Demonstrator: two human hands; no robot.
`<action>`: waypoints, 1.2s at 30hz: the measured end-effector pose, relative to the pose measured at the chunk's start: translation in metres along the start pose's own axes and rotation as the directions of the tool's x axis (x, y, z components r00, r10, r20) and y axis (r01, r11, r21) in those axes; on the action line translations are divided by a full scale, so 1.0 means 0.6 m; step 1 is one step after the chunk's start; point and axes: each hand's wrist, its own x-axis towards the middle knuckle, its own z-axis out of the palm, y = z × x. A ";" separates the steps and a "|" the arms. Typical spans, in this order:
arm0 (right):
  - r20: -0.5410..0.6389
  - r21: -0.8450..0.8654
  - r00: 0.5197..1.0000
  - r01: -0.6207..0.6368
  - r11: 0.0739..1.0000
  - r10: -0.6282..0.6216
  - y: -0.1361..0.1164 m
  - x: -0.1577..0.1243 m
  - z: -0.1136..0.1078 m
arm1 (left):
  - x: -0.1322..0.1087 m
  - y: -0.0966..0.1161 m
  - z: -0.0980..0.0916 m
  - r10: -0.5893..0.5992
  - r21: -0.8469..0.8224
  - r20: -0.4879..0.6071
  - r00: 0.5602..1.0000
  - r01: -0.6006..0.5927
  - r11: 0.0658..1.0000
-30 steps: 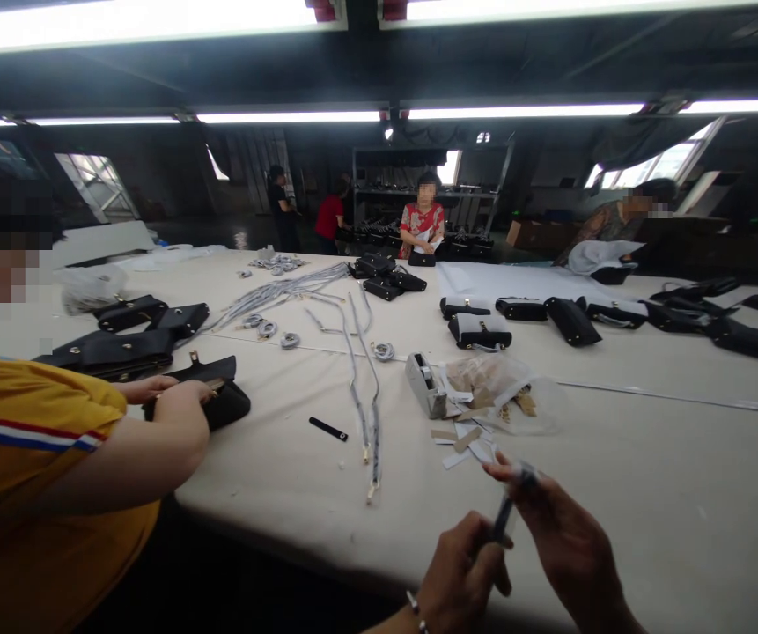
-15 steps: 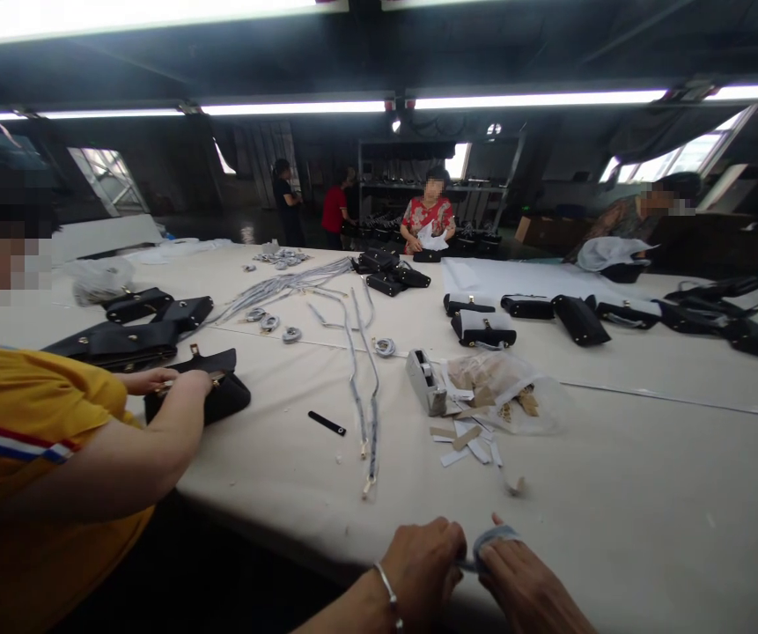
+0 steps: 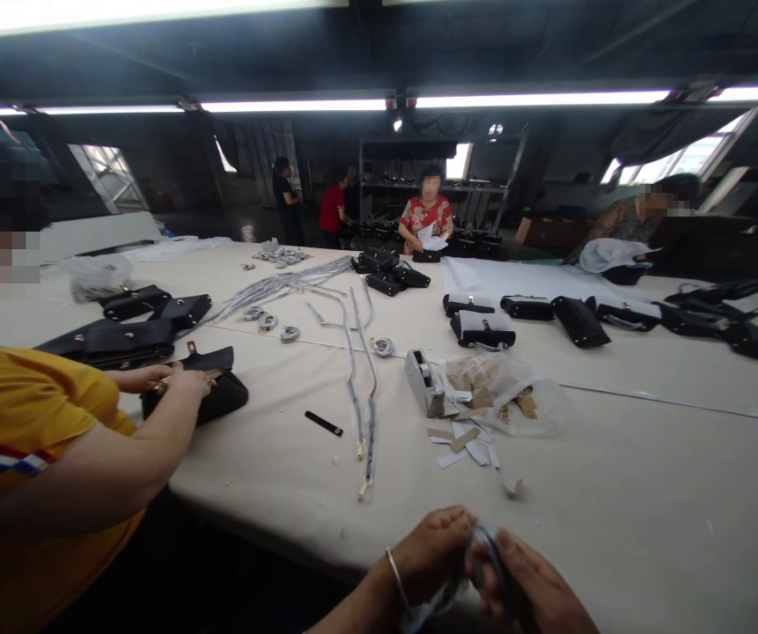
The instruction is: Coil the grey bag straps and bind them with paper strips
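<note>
At the table's near edge, my left hand [image 3: 437,544] is closed, its fingertips pinching a grey plastic-wrapped bag strap [image 3: 488,544]. My right hand [image 3: 529,581] wraps its fingers round the looped part of the same strap, close beside the left. A loose stretch of wrapped strap hangs blurred below my left wrist. Two long wrapped straps [image 3: 371,414] with gold clasps lie straight out on the table in front of me. Farther back are several coiled straps, one of them a single coil [image 3: 383,348].
A tape dispenser [image 3: 424,383] stands beside a clear bag [image 3: 540,401] of card pieces, with strips spilled around it. A small black tab [image 3: 324,423] lies left of the straps. Black handbags [image 3: 482,329] sit farther back. At left, a co-worker in yellow [image 3: 41,440] handles a black bag.
My hands have come closer together and turned, and the strap loop now stands more upright between them. A loose length of strap now shows below my left wrist.
</note>
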 end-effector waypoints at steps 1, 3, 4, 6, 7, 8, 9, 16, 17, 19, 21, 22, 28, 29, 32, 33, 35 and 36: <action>-0.023 0.071 0.999 0.029 0.997 -0.027 -0.016 0.001 0.007 | 0.004 -0.009 0.012 0.073 -0.043 -0.066 0.995 -0.076 0.996; -0.067 0.143 0.995 0.086 0.986 -0.077 -0.044 0.003 0.014 | 0.006 -0.019 0.030 0.249 0.061 -0.168 0.954 -0.242 0.968; -0.087 0.154 0.991 0.113 0.981 -0.101 -0.057 0.005 0.015 | 0.004 -0.020 0.036 0.345 0.198 -0.168 0.923 -0.311 0.930; -0.115 0.136 0.983 0.162 0.977 -0.147 -0.080 0.009 0.013 | -0.005 -0.015 0.039 0.475 0.500 -0.073 0.877 -0.380 0.778; -0.122 0.107 0.977 0.187 0.977 -0.174 -0.090 0.011 0.012 | -0.009 -0.010 0.039 0.490 0.609 -0.025 0.872 -0.375 0.699; -0.126 0.063 0.970 0.215 0.975 -0.206 -0.097 0.013 0.011 | -0.013 -0.004 0.038 0.488 0.678 0.002 0.873 -0.360 0.641; -0.121 0.008 0.964 0.239 0.971 -0.236 -0.102 0.014 0.010 | -0.016 0.003 0.038 0.490 0.707 0.013 0.872 -0.355 0.612; 0.087 -0.596 0.834 0.482 0.643 -0.544 -0.094 0.033 0.000 | -0.014 0.042 0.055 0.202 0.107 0.003 0.979 -0.202 0.974; 0.204 -0.684 0.756 0.565 0.461 -0.622 -0.091 0.040 -0.007 | -0.014 0.043 0.055 0.141 0.009 0.037 0.989 -0.141 0.990; 0.493 -0.725 0.553 0.688 0.034 -0.672 -0.089 0.054 -0.025 | -0.021 0.042 0.051 0.070 -0.073 0.087 0.994 -0.064 0.995; 0.677 -0.674 0.433 0.690 -0.264 -0.595 -0.090 0.065 -0.044 | -0.033 0.043 0.041 -0.001 -0.032 0.090 0.996 0.004 0.999; 0.723 -0.656 0.433 0.674 -0.339 -0.538 -0.089 0.068 -0.053 | -0.041 0.044 0.034 -0.048 0.021 0.065 0.997 0.047 0.999; 0.728 -0.685 0.584 0.636 -0.355 -0.358 -0.036 0.061 -0.088 | -0.068 0.070 -0.012 0.110 0.649 -0.192 0.975 0.042 0.760; 0.701 -0.712 0.613 0.631 -0.308 -0.363 -0.021 0.058 -0.090 | -0.067 0.076 -0.017 0.144 0.683 -0.195 0.970 0.029 0.730; 0.506 -0.840 0.794 0.543 0.017 -0.336 0.010 0.047 -0.082 | -0.058 0.085 -0.032 0.206 0.692 -0.176 0.963 -0.027 0.721; 0.416 -0.862 0.865 0.473 0.182 -0.281 0.013 0.042 -0.074 | -0.054 0.084 -0.037 0.232 0.677 -0.149 0.961 -0.072 0.733; 0.276 -0.809 0.956 0.289 0.513 -0.104 0.006 0.030 -0.052 | -0.046 0.076 -0.045 0.279 0.632 -0.081 0.957 -0.167 0.757; 0.242 -0.731 0.970 0.198 0.653 -0.023 -0.002 0.024 -0.038 | -0.044 0.070 -0.046 0.279 0.603 -0.064 0.958 -0.186 0.775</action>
